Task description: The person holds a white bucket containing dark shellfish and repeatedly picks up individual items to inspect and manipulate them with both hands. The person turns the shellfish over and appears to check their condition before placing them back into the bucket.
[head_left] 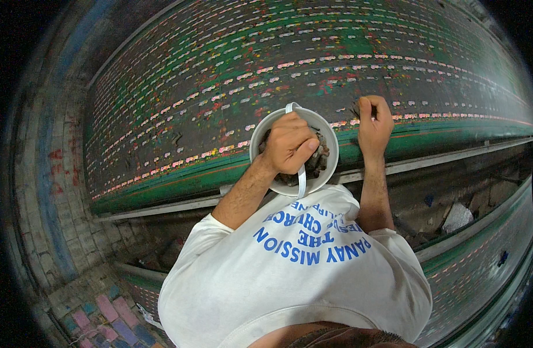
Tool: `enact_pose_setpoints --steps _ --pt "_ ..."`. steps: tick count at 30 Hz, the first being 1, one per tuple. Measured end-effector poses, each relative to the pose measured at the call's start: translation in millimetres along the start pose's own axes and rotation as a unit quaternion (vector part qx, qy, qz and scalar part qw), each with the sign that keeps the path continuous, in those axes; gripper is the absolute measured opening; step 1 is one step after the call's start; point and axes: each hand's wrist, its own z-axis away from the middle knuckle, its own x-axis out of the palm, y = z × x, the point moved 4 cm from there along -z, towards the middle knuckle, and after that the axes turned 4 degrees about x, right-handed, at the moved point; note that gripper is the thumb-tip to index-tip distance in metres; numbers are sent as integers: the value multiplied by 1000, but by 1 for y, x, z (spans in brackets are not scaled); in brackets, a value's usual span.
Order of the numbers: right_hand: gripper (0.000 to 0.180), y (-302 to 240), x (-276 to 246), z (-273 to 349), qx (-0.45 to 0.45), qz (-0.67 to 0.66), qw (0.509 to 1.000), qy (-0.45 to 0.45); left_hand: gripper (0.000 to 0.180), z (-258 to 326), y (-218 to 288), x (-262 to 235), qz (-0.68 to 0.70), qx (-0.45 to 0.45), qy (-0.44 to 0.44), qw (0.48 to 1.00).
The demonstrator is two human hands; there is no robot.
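Note:
A white bucket (pixel 266 129) with dark, lumpy contents sits against the near edge of a long dark surface (pixel 220 69). That surface carries many rows of small pale and pink pieces. My left hand (pixel 286 145) lies over the bucket's mouth, fingers curled around its white handle (pixel 302 180). My right hand (pixel 375 122) rests on the surface just right of the bucket. Its fingertips pinch a small dark piece (pixel 356 110). My white shirt with blue lettering (pixel 295 272) fills the lower middle.
A green stripe (pixel 173 174) and a pale rail (pixel 162 207) run along the surface's near edge. A weathered brick wall (pixel 46 174) stands left, with coloured tiles (pixel 104 322) below. Rubble and a pale stone (pixel 456 216) lie in the gap at right, beside a second patterned surface (pixel 487 255).

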Motion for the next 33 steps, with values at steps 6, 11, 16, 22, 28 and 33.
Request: enact_pose_setpoints --steps 6,11,16,22,28,33 --pt "24 60 49 -26 -104 177 967 -150 19 0 2 -2 -12 10 -13 1000" --pt "25 85 91 -41 -119 168 954 -219 18 0 5 0 -22 12 -14 1000" --pt "26 38 78 -30 -90 141 967 -194 30 7 3 -2 -53 10 13 998" --pt "22 -46 38 9 -55 45 968 -240 35 5 4 -21 -57 -24 1 998" --pt "21 -47 33 43 -173 147 953 -199 50 13 -7 -40 -33 -87 0 996" --pt "18 -58 48 68 -175 160 935 -265 55 37 -33 -44 31 -100 67 992"
